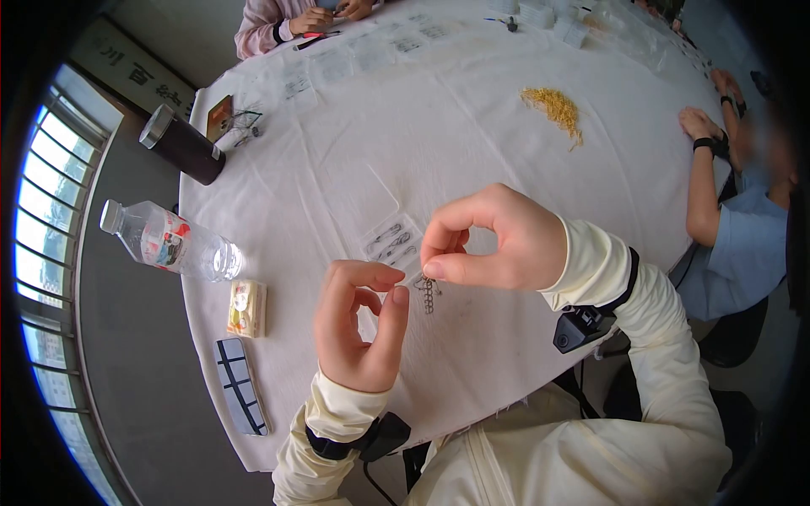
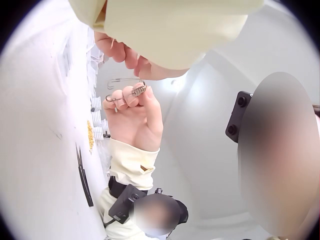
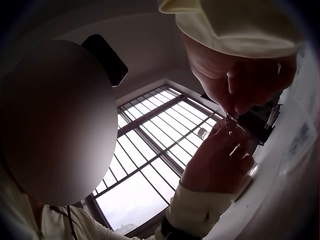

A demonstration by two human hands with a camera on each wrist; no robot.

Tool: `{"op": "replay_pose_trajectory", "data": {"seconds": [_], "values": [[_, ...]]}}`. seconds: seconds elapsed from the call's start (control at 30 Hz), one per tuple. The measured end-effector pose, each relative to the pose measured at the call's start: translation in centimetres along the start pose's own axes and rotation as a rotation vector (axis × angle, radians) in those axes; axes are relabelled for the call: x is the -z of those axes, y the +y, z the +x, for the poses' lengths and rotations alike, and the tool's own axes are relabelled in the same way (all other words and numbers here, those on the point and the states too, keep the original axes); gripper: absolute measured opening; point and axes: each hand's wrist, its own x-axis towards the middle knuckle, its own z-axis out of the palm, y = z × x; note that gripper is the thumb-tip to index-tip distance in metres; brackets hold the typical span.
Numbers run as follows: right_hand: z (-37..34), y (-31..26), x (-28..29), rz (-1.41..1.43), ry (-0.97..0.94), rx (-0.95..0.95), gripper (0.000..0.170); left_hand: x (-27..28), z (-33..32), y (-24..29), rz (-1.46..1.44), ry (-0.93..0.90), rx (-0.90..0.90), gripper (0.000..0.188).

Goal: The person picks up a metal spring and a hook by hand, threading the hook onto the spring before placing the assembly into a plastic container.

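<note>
A small metal fishing rig with a coiled spring [image 1: 428, 295] and thin hooks [image 2: 122, 80] is held up between the two hands. My right hand [image 1: 502, 240] pinches it between thumb and forefinger; in the left wrist view the spring lies at that hand's fingertips [image 2: 132, 97]. My left hand [image 1: 359, 325] is curled, thumb and forefinger tips nearly together at the rig's other side, pinching a thin part of it mostly hidden by the fingers. Beneath the hands on the white cloth lies a clear plastic bag [image 1: 388, 236] with several dark hooks inside.
On the left stand a water bottle [image 1: 173, 240] and a dark thermos [image 1: 181, 143], with a snack pack [image 1: 245, 308] and a gridded flat case [image 1: 242, 386] nearer. A golden pile [image 1: 553, 110] lies farther back. Scissors [image 2: 84, 175] appear in the left wrist view. Other people sit around the table.
</note>
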Motion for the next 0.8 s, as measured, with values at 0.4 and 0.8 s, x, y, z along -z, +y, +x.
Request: {"op": "replay_pose_trajectory", "data": {"seconds": [0.4, 0.8], "values": [[0.5, 1.1, -1.4, -0.079, 0.191, 0.154, 0.006, 1.1, 0.1, -0.5, 0.26, 0.029, -0.095, 0.005], [1.6, 4.3, 0.7, -0.315, 0.253, 0.17, 0.007, 4.7, 2.0, -4.5, 0.305, 0.218, -0.041, 0.009]]}}
